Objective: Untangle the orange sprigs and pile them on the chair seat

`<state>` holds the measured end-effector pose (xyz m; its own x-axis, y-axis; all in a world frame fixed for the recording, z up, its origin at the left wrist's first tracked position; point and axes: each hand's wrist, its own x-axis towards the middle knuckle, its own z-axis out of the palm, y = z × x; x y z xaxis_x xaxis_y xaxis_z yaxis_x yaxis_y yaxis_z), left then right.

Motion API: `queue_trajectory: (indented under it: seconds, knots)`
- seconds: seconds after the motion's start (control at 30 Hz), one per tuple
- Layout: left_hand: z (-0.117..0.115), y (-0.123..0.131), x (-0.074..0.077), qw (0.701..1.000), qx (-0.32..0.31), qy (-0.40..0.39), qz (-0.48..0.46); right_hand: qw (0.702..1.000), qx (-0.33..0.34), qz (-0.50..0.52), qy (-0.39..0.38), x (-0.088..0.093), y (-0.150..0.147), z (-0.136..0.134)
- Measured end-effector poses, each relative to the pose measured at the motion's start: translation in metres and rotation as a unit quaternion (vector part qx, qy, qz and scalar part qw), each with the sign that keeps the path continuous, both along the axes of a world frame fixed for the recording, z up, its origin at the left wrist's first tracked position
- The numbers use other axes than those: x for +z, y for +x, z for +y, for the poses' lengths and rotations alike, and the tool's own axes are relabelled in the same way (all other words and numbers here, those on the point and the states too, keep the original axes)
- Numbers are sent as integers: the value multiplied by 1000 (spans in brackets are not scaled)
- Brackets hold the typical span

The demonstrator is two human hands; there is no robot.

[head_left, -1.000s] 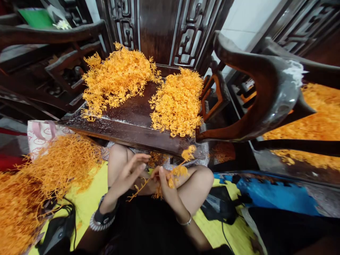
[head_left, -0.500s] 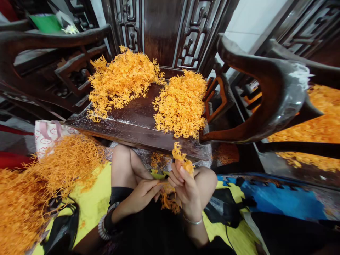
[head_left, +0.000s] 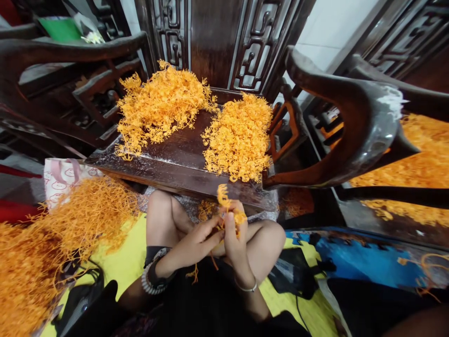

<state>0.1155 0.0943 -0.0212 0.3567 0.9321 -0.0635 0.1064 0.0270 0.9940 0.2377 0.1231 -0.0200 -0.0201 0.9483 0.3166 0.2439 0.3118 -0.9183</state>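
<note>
I sit cross-legged before a dark wooden chair seat (head_left: 175, 164). My right hand (head_left: 235, 238) is closed on a small bunch of orange plastic sprigs (head_left: 226, 206), held just under the seat's front edge. My left hand (head_left: 196, 243) meets it from the left, its fingers pinched on the same bunch. Thin orange strands (head_left: 193, 274) dangle below my hands over my lap. Two heaps of orange pieces lie on the seat: a loose, stringy left heap (head_left: 159, 105) and a denser right heap (head_left: 240, 135).
A big tangle of orange strands (head_left: 52, 238) spreads over the yellow mat at my left, beside a white and pink bag (head_left: 61, 175). A second chair's curved arm (head_left: 351, 112) juts in at right, more orange material (head_left: 424, 164) behind it. Black pouches lie near my knees.
My right hand dropped slightly and drew left with its bunch. My left hand rose to join it and now pinches the same bunch.
</note>
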Motion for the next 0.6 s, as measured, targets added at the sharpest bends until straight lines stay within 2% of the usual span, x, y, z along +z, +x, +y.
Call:
queue_trajectory:
  seconds: [0.13,0.23,0.3,0.43,0.5,0.6]
  knots:
    - [-1,11,2,996,-19,-69,-58,991,-100,59,-62,8,5,3]
    - [-2,16,-2,982,-61,-122,-133,983,-133,76,-99,15,6,1]
    - [-3,17,-4,977,-71,-129,-152,983,-129,78,-106,20,7,-2]
    - [-8,17,-6,984,-53,-115,-128,987,-119,43,-97,22,9,-2]
    - [-9,16,-5,986,-46,-103,-118,991,-98,30,-88,17,10,1]
    - [-8,13,-2,994,-21,-73,-74,996,-23,23,-84,5,12,6]
